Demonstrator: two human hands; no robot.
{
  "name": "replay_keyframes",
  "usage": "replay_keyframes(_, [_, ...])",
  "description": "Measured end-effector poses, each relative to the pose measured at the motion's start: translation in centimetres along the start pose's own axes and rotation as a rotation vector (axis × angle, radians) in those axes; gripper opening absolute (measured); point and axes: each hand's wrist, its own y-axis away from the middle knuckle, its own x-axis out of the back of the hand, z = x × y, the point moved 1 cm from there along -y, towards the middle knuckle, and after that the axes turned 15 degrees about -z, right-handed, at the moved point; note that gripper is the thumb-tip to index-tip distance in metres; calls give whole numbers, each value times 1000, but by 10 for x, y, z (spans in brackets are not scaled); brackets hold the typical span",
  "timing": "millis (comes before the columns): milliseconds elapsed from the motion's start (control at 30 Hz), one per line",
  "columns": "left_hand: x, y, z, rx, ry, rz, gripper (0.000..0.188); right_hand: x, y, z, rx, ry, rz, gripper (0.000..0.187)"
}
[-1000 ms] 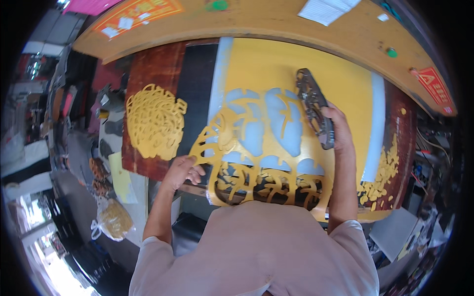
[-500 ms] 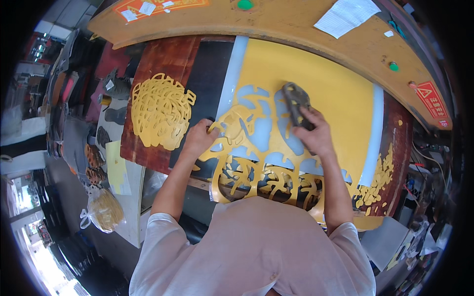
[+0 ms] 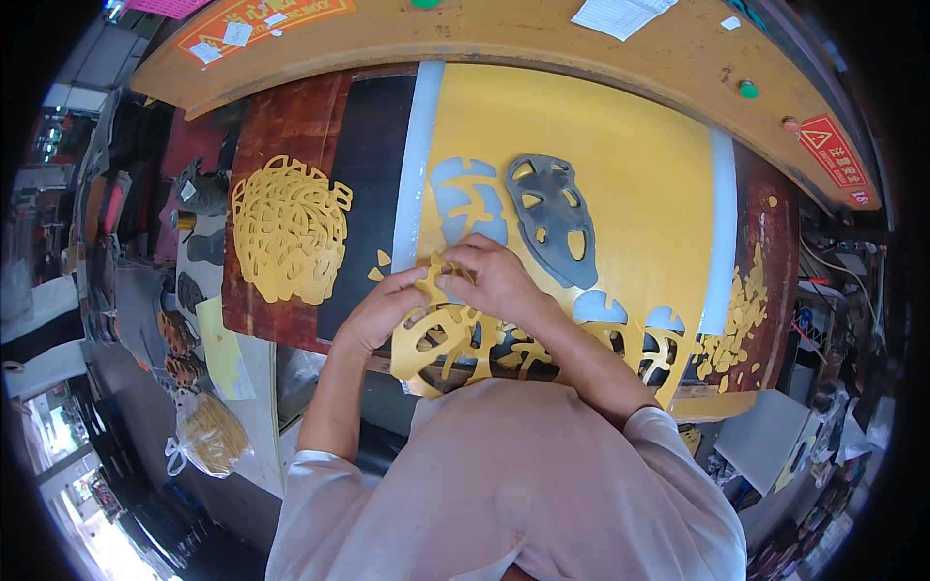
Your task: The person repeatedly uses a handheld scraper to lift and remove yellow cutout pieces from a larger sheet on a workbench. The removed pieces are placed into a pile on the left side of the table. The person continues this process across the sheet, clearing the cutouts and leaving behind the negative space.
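Note:
My left hand pinches a yellow cut-out piece at the near left of the work surface. The fingers of my right hand close on the same piece from the other side. Just below my hands lies a slotted, sole-shaped yellow cutting, partly over the leftover strip of sheet with cut-outs. Beyond my right hand, a dark sole-shaped cutting die with several openings rests flat on the yellow sheet, untouched. Blue-white board shows through the cut places.
A heap of slotted yellow pieces sits on the red-brown board at left. Small yellow scraps lie scattered at right. A wide orange-brown machine beam with green buttons spans the far side. A bag of yellow pieces is at lower left.
My right hand has let go of the cutting die and moved left to the yellow piece at my left hand. The die now lies on the sheet. The view has shifted slightly.

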Motion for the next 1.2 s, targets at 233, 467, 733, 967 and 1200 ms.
replay_keyframes(233, [-13, 9, -17, 21, -145, -77, 48, -17, 15, 28, -132, -535, 38, 23])
replay_keyframes(467, [-23, -8, -20, -1, -267, -69, 40, -43, 16, 33, -28, -229, -30, 20])
replay_keyframes(733, [-27, -17, -25, -36, -84, 1, 37, -8, 59, 39, -350, -572, 42, 26])
replay_keyframes(967, [-39, 3, -8, -25, -125, -77, 39, -16, 36, 7, -188, -442, -22, 29])
replay_keyframes(1200, [-20, 66, 39, -144, -267, -5, 36, 7, 87, 16, -452, -539, -166, 24])
